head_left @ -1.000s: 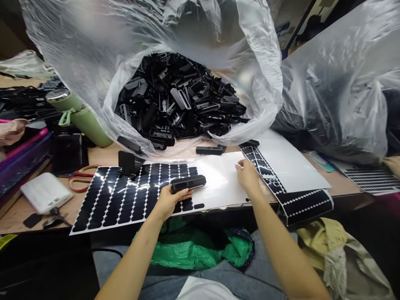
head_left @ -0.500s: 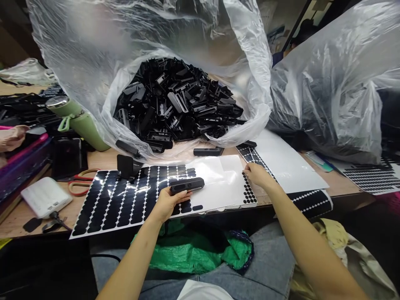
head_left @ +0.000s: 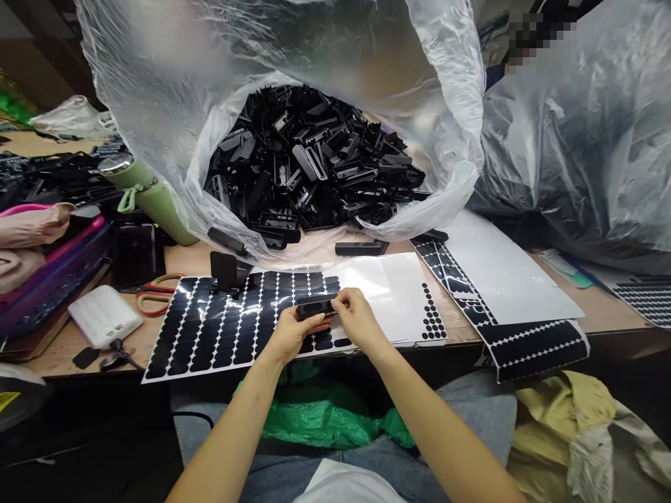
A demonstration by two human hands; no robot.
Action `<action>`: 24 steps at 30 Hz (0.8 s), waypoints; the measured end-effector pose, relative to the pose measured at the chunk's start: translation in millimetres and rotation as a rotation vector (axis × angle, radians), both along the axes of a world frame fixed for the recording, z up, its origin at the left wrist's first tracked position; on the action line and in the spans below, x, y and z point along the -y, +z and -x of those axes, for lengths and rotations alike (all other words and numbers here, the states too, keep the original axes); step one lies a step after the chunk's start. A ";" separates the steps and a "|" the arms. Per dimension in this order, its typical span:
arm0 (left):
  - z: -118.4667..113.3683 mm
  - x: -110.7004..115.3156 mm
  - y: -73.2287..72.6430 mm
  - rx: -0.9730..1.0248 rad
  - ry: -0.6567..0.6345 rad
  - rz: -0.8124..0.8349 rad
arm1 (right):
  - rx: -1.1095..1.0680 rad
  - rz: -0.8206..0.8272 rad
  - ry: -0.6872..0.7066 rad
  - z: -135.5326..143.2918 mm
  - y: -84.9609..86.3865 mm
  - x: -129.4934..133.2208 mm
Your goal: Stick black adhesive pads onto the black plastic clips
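My left hand [head_left: 291, 334] is wrapped round a black textured plastic part [head_left: 315, 306], held level above the sticker sheet. At the part's right end, my right hand [head_left: 357, 318] is pinched; what its fingertips hold, if anything, is too small to tell. Under both hands lies a white sheet with black oval stickers [head_left: 204, 325]. Small round black stickers [head_left: 433, 314] line the sheet's right end. Behind the sheet, a clear plastic bag [head_left: 204, 150] gapes open around a heap of black parts [head_left: 314, 161].
A green bottle [head_left: 162, 209], a white power bank [head_left: 105, 316] and red-handled scissors [head_left: 154, 297] stand or lie at the left. One loose black part [head_left: 361, 249] lies before the bag. More sticker sheets [head_left: 539, 346] and another plastic bag [head_left: 571, 154] are at the right.
My right hand has moved left from the round stickers to the right end of the held part. My left hand still holds that part. The view has shifted slightly.
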State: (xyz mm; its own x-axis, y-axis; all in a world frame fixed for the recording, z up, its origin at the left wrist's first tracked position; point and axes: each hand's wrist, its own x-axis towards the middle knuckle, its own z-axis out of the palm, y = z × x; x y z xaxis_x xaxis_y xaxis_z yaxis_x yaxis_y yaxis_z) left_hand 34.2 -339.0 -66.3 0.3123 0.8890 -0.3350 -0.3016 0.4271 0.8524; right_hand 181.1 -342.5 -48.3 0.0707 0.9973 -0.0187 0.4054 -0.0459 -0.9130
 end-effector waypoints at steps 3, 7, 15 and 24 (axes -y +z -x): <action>0.2 -0.3 -0.6 0.006 0.000 -0.002 | 0.004 0.007 0.012 -1.6 1.8 0.7; 1.3 0.8 -1.7 0.011 -0.006 -0.006 | -0.011 0.031 0.025 -0.7 2.2 1.8; 0.6 -1.3 -1.8 0.015 -0.006 -0.023 | 0.066 -0.002 -0.005 2.9 2.4 1.6; 9.1 48.8 56.8 -0.516 -0.623 -0.300 | 0.073 0.000 -0.316 -55.7 8.8 27.6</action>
